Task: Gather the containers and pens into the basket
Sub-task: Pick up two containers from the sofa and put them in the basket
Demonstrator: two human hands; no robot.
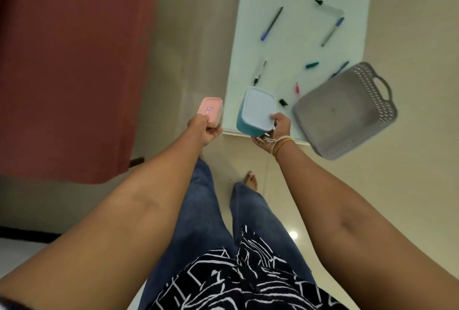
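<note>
Containers fill both our hands at the near end of the white glass-topped desk (293,44). Our left hand (207,129) grips a small pink rectangular plastic box (211,111) from below and behind, holding it out over the floor just left of the desk's near edge. Our right hand (274,133) cradles a larger teal square plastic tub with a pale lid (255,112), thumb on the lid's near corner and fingers beneath, so the tilted tub hangs over the near desk edge. We judge both are carried this way so they can go straight to the grey perforated plastic basket (347,113), which sits tilted at the desk's near right corner, overhanging the edge, its mouth open and nothing inside.

Pens lie scattered farther along the desk: a long dark pen with a blue cap (272,23), a grey pen with a blue cap (332,31), a short green marker (312,65), a pink one (297,88) just left of the basket, and several black ones.

Room is open between the tub and the basket. To the left stands a dusty-red sofa (69,61), well apart from the desk, with bare floor between.
</note>
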